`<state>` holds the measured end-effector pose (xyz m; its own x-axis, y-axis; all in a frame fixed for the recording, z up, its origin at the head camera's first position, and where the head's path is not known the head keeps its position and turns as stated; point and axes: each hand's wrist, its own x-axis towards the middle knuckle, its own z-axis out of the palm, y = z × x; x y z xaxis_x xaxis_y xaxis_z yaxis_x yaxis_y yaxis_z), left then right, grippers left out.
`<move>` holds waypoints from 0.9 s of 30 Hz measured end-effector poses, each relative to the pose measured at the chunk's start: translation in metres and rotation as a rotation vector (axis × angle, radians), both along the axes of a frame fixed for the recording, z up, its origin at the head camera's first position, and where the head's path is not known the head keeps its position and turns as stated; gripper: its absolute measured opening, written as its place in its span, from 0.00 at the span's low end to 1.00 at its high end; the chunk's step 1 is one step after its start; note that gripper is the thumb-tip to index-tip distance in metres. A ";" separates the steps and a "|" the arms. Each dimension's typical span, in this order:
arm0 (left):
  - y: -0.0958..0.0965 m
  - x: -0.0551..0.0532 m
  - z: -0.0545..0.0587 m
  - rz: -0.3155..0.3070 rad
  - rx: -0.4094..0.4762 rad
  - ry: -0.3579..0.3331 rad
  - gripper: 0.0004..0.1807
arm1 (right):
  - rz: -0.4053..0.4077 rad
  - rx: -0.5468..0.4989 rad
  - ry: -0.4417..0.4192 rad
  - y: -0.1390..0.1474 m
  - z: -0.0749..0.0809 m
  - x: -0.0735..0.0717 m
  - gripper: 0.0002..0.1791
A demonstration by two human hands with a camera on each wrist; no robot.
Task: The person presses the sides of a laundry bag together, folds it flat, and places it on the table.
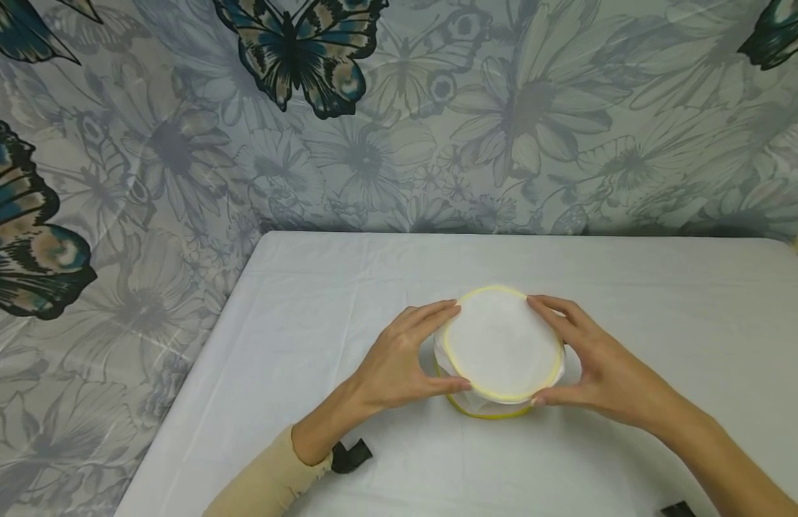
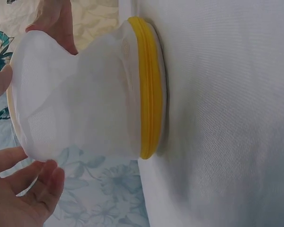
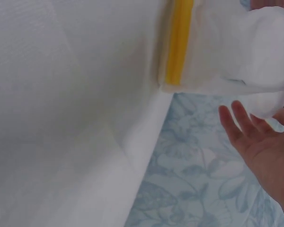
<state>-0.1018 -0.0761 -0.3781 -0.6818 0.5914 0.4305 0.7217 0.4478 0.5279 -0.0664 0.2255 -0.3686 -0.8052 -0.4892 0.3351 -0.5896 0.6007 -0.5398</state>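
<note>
A round white mesh laundry bag [image 1: 502, 345] with yellow trim stands upright on the table. My left hand [image 1: 399, 362] holds its upper rim on the left side, thumb at the front and fingers towards the back. On the opposite side my right hand [image 1: 595, 366] grips the same rim in a similar way. In the left wrist view, a yellow zipper band [image 2: 151, 90] circles the bag's base, which rests on the cloth. The soft mesh wall [image 2: 94, 99] sags inward between base and rim. The bag's inside is hidden.
A white cloth covers the table [image 1: 308, 309]. Behind and left of it hangs a grey floral curtain [image 1: 373, 165] with butterflies. A black strap end [image 1: 351, 457] sticks out by the left wrist, another black piece [image 1: 678, 510] by the right forearm.
</note>
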 end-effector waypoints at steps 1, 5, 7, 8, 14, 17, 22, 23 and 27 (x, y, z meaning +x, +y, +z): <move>0.000 0.000 -0.001 0.006 -0.009 0.008 0.51 | -0.001 0.000 0.000 0.000 -0.001 0.000 0.67; 0.000 -0.002 -0.002 0.010 -0.021 0.013 0.51 | -0.007 0.016 0.002 0.001 -0.003 0.001 0.67; 0.000 -0.002 -0.003 0.005 -0.017 -0.004 0.50 | -0.021 0.035 0.000 0.001 -0.004 0.002 0.67; 0.000 -0.002 -0.004 0.001 -0.010 -0.019 0.50 | -0.030 0.048 -0.002 0.002 -0.004 0.002 0.67; -0.002 -0.003 -0.008 -0.031 0.030 -0.099 0.48 | -0.054 0.069 -0.005 0.004 -0.006 0.002 0.65; -0.003 -0.004 -0.008 -0.036 0.022 -0.107 0.46 | -0.052 0.068 0.013 0.005 -0.008 0.001 0.65; -0.003 -0.005 -0.009 -0.067 0.029 -0.126 0.45 | -0.054 0.089 0.029 0.004 -0.011 -0.002 0.65; -0.003 -0.005 -0.009 -0.075 0.032 -0.130 0.44 | -0.054 0.094 0.027 0.004 -0.011 -0.002 0.65; -0.003 -0.006 -0.010 -0.099 0.024 -0.137 0.43 | -0.065 0.120 -0.022 0.003 -0.012 -0.002 0.65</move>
<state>-0.1080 -0.0795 -0.3882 -0.6742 0.6490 0.3526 0.6822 0.3642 0.6340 -0.0689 0.2282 -0.3810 -0.8427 -0.4716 0.2595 -0.5366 0.6981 -0.4740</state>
